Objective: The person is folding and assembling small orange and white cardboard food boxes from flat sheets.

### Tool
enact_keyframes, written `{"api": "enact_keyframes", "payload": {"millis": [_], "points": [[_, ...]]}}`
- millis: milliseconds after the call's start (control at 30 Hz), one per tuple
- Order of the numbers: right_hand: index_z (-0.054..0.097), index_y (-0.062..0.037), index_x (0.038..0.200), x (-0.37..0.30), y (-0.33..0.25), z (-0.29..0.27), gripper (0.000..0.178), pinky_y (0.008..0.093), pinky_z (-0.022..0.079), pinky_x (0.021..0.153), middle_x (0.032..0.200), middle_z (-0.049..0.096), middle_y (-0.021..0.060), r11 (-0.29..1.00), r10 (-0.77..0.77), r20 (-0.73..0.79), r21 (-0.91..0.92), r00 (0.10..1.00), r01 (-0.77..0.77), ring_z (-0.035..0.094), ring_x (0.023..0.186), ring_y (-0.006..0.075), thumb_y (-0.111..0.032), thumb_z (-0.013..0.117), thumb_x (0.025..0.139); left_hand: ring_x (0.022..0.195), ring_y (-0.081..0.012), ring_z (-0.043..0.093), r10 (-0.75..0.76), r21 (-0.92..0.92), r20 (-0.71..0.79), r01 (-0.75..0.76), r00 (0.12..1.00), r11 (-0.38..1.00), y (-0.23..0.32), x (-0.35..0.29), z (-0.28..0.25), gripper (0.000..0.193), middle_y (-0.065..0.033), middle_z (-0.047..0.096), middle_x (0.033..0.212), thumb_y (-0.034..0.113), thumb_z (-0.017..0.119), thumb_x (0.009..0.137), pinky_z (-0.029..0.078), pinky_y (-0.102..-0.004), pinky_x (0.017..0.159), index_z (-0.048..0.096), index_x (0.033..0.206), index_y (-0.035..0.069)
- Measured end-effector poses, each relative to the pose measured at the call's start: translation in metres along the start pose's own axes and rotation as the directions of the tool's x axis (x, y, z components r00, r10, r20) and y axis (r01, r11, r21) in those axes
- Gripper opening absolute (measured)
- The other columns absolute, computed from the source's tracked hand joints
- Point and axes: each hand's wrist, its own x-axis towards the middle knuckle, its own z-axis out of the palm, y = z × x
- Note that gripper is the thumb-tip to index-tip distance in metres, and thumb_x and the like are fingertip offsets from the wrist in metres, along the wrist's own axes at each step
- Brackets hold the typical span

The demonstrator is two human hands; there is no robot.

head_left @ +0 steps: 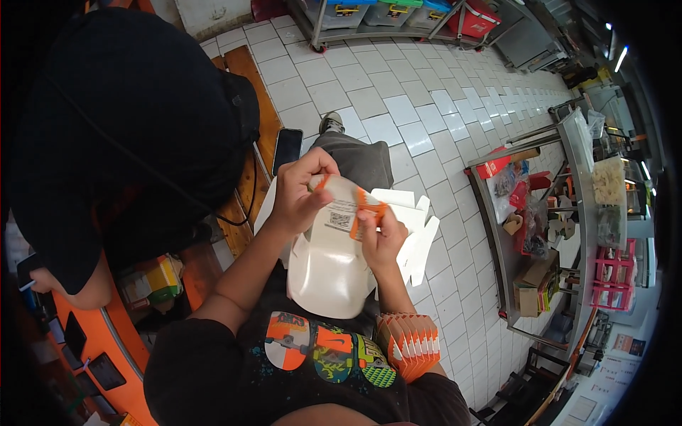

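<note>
A white paperboard piece with orange edges and a printed square code is between my two hands, above my lap. My left hand pinches its upper left corner with the thumb on top. On the other side, my right hand grips its orange folded edge. Below it lies a glossy white rounded shape; whether it belongs to the same piece I cannot tell. White cut-out card pieces rest to the right of my hands. Several nested orange-and-white card sleeves sit around my right forearm.
Close on my left, a person in black sits by a wooden bench with a phone on it. An orange table stands lower left. A metal shelf rack is at right; lidded bins line the far side.
</note>
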Motion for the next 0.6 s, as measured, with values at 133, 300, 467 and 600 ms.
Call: {"api": "enact_keyframes", "payload": {"millis": [133, 300, 467, 600], "points": [[0.055, 0.0014, 0.096, -0.003, 0.007, 0.001, 0.021, 0.0205, 0.043, 0.05, 0.073, 0.064, 0.0053, 0.937, 0.125, -0.147, 0.343, 0.981, -0.068, 0.056, 0.058, 0.0059, -0.018, 0.059, 0.089, 0.043, -0.0079, 0.044, -0.048, -0.089, 0.167, 0.064, 0.985, 0.994, -0.002, -0.003, -0.002, 0.038, -0.0052, 0.046, 0.05, 0.03, 0.062, 0.084, 0.032, -0.0244, 0.041, 0.05, 0.064, 0.001], [0.053, 0.0024, 0.095, 0.001, 0.012, -0.009, 0.022, 0.0183, 0.042, 0.056, 0.078, 0.061, 0.0042, 0.86, 0.215, -0.002, 0.475, 0.977, -0.189, 0.052, 0.064, 0.0038, -0.02, 0.055, 0.092, 0.038, -0.0139, 0.042, 0.064, 0.113, 0.234, -0.093, 0.97, 0.989, 0.003, -0.003, 0.001, 0.035, -0.0065, 0.039, 0.045, 0.017, 0.061, 0.083, 0.031, -0.0294, 0.039, 0.048, 0.056, 0.0], [0.056, -0.0003, 0.077, 0.012, 0.001, -0.018, 0.021, 0.018, 0.034, 0.05, 0.066, 0.054, -0.0008, 0.876, 0.301, -0.128, 0.429, 0.945, -0.221, 0.043, 0.057, 0.0025, -0.016, 0.055, 0.091, 0.051, -0.0167, 0.051, -0.155, 0.008, 0.39, 0.165, 0.908, 0.986, -0.002, -0.019, 0.017, 0.029, -0.0103, 0.051, 0.058, 0.023, 0.058, 0.085, 0.038, -0.0296, 0.049, 0.051, 0.071, -0.002], [0.055, -0.0013, 0.072, 0.018, 0.0, -0.023, 0.022, 0.0167, 0.033, 0.05, 0.063, 0.052, -0.0019, 0.875, 0.365, -0.345, 0.446, 0.865, -0.191, 0.041, 0.055, 0.0017, -0.014, 0.058, 0.089, 0.063, -0.0153, 0.057, -0.231, -0.098, 0.411, 0.294, 0.882, 0.951, -0.003, -0.036, 0.03, 0.033, -0.0117, 0.059, 0.07, 0.028, 0.059, 0.086, 0.043, -0.0274, 0.057, 0.056, 0.094, -0.003]]}}
